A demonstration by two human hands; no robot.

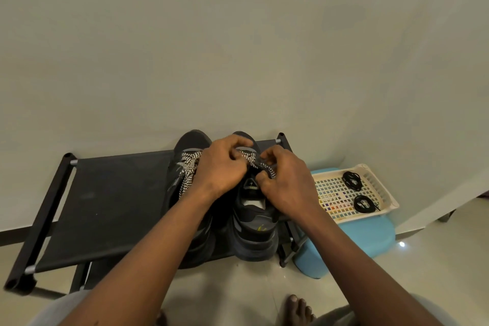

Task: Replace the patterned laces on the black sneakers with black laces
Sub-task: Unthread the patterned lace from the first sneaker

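Two black sneakers stand side by side on a low black rack point(111, 193), toes toward the wall. The left sneaker point(194, 140) keeps its black-and-white patterned lace point(189, 169). Over the right sneaker point(254, 222), my left hand point(225, 167) and my right hand point(284, 182) both pinch its patterned lace point(254, 160) near the top eyelets. Two coiled black laces, one point(352, 180) behind the other point(363, 204), lie in a white tray to the right.
The white perforated tray point(381, 185) rests on a light blue stool point(370, 241) right of the rack. A plain wall rises just behind the rack. Pale tiled floor lies in front, with my bare foot point(299, 309) at the bottom edge.
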